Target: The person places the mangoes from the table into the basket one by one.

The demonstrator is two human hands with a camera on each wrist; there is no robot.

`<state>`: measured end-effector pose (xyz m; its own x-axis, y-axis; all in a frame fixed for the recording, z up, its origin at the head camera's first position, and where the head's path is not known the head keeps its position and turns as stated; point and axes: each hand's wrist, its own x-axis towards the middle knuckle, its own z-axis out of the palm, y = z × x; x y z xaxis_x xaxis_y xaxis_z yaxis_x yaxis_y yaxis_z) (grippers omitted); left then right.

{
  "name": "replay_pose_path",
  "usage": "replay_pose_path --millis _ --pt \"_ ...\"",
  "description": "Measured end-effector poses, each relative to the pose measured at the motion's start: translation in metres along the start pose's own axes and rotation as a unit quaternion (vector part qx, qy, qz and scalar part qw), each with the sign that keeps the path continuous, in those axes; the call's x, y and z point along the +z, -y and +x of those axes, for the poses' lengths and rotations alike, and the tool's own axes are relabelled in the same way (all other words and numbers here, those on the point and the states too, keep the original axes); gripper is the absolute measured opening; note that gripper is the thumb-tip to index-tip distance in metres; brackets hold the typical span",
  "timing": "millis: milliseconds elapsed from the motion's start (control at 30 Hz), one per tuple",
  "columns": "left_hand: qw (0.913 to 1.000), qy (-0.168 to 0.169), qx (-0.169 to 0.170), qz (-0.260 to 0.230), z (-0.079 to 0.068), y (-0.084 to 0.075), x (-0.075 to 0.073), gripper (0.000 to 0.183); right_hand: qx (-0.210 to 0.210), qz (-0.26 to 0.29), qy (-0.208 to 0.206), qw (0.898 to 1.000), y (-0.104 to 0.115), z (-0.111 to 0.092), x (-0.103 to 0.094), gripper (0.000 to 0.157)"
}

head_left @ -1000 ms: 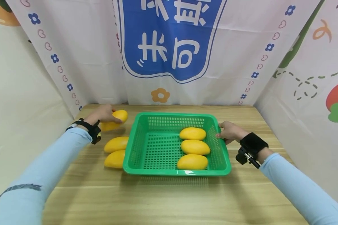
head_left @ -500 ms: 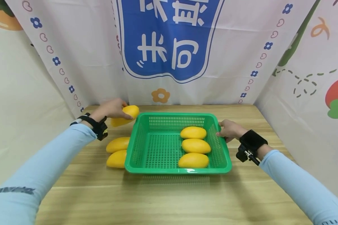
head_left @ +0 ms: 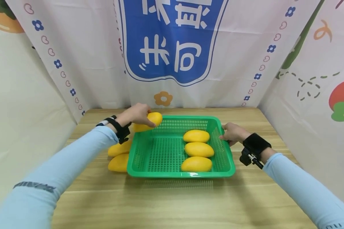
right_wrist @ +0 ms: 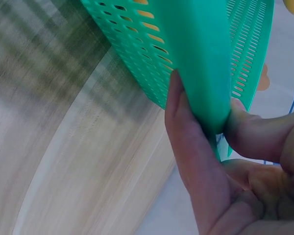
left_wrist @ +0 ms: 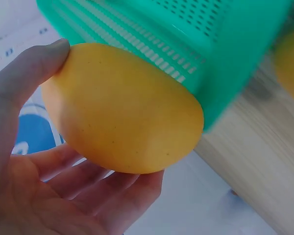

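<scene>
A yellow mango [left_wrist: 122, 110] is in my left hand [head_left: 139, 114], thumb on one side and fingers on the other. In the head view that mango is over the back left corner of a green plastic basket [head_left: 180, 174]. My right hand [head_left: 234, 133] pinches the basket's right rim; the right wrist view shows the thumb [right_wrist: 255, 132] inside and a finger [right_wrist: 191, 152] outside. Inside the basket, on its right side, lie three mangoes, a back one [head_left: 196, 136], a middle one [head_left: 199, 149] and a front one [head_left: 196, 164].
Two more mangoes, one farther back [head_left: 118, 149] and one nearer [head_left: 118, 163], lie on the wooden table [head_left: 177, 206] against the basket's left side. A printed white cloth [head_left: 232, 89] hangs behind the table, with pale walls left and right.
My left hand has lifted the mango from the table at the back left and carried it right, over the basket's back left corner. My right hand stays on the rim.
</scene>
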<state>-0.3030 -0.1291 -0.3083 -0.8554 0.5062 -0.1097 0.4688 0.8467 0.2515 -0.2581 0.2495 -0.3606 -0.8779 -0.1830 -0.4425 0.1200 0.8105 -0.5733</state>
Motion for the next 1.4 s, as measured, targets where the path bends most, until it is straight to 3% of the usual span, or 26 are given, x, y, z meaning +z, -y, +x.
replay_pose_path --millis 300,667,1033,1400 --pt "0.9994 0.033 0.002 0.014 0.02 -0.022 0.017 0.037 -0.009 0.012 -0.008 1.0 -0.005 -0.002 0.002 0.064" --pt "0.9978 0.058 0.006 0.031 0.026 -0.025 0.046 0.043 -0.009 0.01 -0.015 1.0 -0.006 -0.003 0.002 0.063" --pt "0.9958 0.08 -0.028 0.035 0.036 -0.029 0.07 0.042 -0.015 0.022 -0.016 1.0 -0.007 0.0 0.002 0.062" --pt "0.9937 0.088 -0.038 0.057 0.048 -0.031 0.084 0.05 -0.015 0.016 -0.017 1.0 -0.008 0.0 0.001 0.061"
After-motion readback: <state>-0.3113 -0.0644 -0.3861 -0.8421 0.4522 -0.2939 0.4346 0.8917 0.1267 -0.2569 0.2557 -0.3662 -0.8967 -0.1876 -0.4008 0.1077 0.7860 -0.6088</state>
